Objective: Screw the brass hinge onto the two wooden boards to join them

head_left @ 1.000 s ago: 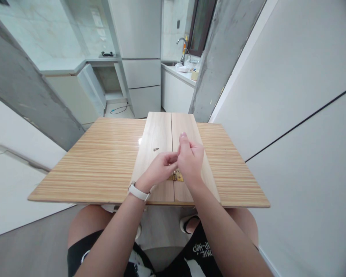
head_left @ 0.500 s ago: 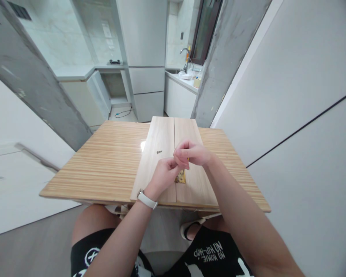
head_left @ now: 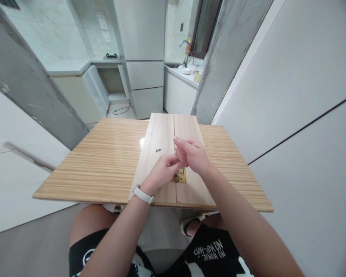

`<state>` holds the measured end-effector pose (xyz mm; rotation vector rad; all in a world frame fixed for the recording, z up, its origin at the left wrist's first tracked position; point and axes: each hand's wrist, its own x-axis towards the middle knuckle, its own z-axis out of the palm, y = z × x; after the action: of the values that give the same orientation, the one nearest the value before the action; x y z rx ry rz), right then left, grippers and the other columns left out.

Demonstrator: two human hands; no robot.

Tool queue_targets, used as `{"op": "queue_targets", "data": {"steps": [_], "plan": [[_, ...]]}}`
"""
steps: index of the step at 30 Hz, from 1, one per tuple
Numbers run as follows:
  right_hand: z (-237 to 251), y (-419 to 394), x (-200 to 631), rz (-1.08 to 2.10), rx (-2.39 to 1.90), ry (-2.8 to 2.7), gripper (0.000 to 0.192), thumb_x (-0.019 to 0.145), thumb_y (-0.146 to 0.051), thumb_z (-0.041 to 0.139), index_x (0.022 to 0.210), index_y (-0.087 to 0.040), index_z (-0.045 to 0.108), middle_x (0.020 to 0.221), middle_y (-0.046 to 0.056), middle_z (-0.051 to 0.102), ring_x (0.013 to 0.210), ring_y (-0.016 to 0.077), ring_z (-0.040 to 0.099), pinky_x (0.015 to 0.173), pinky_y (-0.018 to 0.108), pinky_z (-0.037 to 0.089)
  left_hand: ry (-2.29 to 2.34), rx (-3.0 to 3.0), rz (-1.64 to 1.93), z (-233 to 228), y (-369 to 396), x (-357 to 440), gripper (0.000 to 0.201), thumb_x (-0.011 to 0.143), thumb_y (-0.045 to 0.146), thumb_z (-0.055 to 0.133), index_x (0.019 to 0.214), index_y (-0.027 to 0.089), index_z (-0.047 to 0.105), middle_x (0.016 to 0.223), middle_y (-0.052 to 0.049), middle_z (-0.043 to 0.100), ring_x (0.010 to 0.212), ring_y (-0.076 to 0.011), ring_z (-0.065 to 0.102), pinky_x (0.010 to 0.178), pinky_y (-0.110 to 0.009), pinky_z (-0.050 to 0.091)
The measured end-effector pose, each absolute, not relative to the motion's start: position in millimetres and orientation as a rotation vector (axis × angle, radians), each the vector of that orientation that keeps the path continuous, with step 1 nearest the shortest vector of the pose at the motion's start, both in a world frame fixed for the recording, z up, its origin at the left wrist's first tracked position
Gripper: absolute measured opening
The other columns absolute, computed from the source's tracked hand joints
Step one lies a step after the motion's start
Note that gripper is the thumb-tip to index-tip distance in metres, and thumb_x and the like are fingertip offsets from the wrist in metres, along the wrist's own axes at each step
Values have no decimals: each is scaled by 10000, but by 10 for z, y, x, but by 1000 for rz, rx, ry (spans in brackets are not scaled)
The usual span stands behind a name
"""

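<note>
- Striped wood-grain worktop [head_left: 103, 165] fills the middle of the frame; its near edge runs along the lower middle, just above the person's knees, and its right edge stops short of the white wall panel [head_left: 300, 115] on the right.
- Two pale boards [head_left: 161, 134] lie side by side on the worktop, meeting in one straight seam down the centre; their near ends reach the worktop's near edge.
- One brass hinge [head_left: 181, 177] sits across the seam in the lower centre, partly hidden beneath the hands.
- One loose screw [head_left: 158, 150] lies on the left-hand board, just up and left of the hands and apart from them.
- Left hand [head_left: 161, 172], with a white wristband [head_left: 143, 194], is curled, fingertips pinched together just above the hinge; what they pinch is too small to make out.
- Right hand [head_left: 192, 156] is loosely closed with fingers folded toward the left hand and touching it; I cannot tell whether it holds anything.
- Bare worktop spreads wide to the left of the boards and in a narrower strip to the right.
- Beyond the far edge, at the top of the frame, stand white cabinets [head_left: 145, 84] and a counter with one tap [head_left: 186, 48].
</note>
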<state>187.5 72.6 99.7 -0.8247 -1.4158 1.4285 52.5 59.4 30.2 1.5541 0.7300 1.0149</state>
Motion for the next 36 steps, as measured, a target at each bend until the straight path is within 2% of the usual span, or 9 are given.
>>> {"op": "queue_targets", "data": {"steps": [3,8,11,17,21,25,27,32,36], "plan": [[961,640,1813,1217,-939,-1338,673,939,-620,650,456,-229,392,414,-46,338,399,80,284,404,300,189,670,1576,922,323,701,506,322,940,396,709,813,109,781,782,-55,746,765,-173,650,732,-272,493],[870,497,1623,654,-1130,-1033,626,1005,-608,556,546,-250,329,500,-34,298,477,119,276,453,344,169,533,1575,735,334,835,501,345,912,452,722,875,117,801,801,-64,751,815,-202,665,702,-272,487],[852,475,1570,583,-1145,-1010,607,1021,-610,520,572,-255,318,526,-29,285,505,136,271,470,356,165,558,1594,795,337,780,508,299,923,401,706,884,118,796,822,-68,757,846,-205,668,726,-272,496],[860,484,1679,835,-1103,-1098,648,980,-683,561,540,-237,394,506,-30,365,488,119,332,473,326,234,763,1592,1106,312,466,603,188,939,261,667,895,110,771,844,-53,745,780,-168,632,726,-265,478],[911,525,1889,1128,-933,-1300,664,967,-668,600,506,-217,444,460,-34,399,451,105,349,468,301,245,852,1597,1173,303,351,673,287,982,352,640,911,119,791,848,-48,749,801,-186,644,739,-280,484],[1013,690,2123,1447,-696,-1561,556,951,-588,663,587,-172,613,560,20,611,526,131,534,525,269,388,927,1598,1153,289,348,686,325,949,422,694,861,128,800,781,-49,738,747,-190,628,692,-288,480],[1060,796,2193,1624,-588,-1678,535,942,-577,672,606,-161,650,587,39,661,528,143,574,534,271,427,935,1579,1143,286,356,681,327,923,438,726,849,130,805,758,-53,736,736,-196,632,686,-295,490],[1088,966,2229,1968,-316,-1824,589,924,-579,687,511,-179,559,449,4,566,399,110,469,457,253,362,904,1562,1109,311,356,652,366,917,476,728,875,125,821,777,-65,755,746,-204,659,688,-295,511],[1028,952,2183,1902,-388,-1778,631,953,-514,691,468,-193,446,404,-49,427,374,76,368,420,236,263,901,1532,1119,319,379,640,355,930,464,718,930,126,829,832,-76,780,787,-216,687,727,-303,532]]}}
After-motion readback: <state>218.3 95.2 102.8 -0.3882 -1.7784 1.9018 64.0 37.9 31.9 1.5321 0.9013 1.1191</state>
